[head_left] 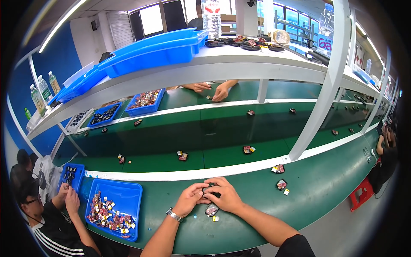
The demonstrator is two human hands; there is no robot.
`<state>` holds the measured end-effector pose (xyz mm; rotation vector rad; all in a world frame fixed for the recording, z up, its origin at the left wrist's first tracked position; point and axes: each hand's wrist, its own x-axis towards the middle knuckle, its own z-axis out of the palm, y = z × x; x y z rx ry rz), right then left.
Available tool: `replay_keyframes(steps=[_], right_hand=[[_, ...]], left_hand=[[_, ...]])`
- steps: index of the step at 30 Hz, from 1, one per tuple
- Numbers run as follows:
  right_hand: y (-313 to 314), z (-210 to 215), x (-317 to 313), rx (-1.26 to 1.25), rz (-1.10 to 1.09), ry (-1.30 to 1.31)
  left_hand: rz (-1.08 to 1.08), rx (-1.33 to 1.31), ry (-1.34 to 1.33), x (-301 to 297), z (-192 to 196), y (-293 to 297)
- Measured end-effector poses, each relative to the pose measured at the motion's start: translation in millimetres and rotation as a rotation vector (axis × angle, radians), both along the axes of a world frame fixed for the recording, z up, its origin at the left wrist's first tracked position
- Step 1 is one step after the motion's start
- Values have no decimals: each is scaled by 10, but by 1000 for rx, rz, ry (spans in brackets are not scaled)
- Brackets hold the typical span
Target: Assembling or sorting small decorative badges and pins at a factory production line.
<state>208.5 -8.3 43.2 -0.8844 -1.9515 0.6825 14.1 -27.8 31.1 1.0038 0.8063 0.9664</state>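
Observation:
Over the green bench my left hand (191, 199) and my right hand (224, 195) meet, fingers curled round a small black plastic part (208, 190), mostly hidden by the fingers. Just below them lies a small black casing with reddish parts inside (211, 209), with a yellow-and-white block (215, 219) beside it. To the left of my left hand stands a blue tray (139, 201) holding several loose wired pieces with red, white and yellow parts (112, 216). Two more filled casings, one here (281, 184), rest on the bench to the right.
A white rail (162, 175) separates my bench (252, 222) from a green belt (222, 158) carrying scattered casings. Overhead runs a white shelf (239, 58) with a slanted post (319, 85). A co-worker (47, 214) sits at left; another person's hands (216, 91) work across the belt.

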Motion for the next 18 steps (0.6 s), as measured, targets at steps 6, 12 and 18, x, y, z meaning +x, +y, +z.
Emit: replay_keyframes(steps=[6, 12, 18], right_hand=[[11, -33, 4, -15, 12, 24], [11, -76, -31, -56, 14, 45], [-4, -18, -84, -4, 74, 84]], left_hand=[[9, 4, -31, 13, -3, 3], [27, -17, -47, 10, -21, -4], [58, 27, -57, -13, -47, 7]])
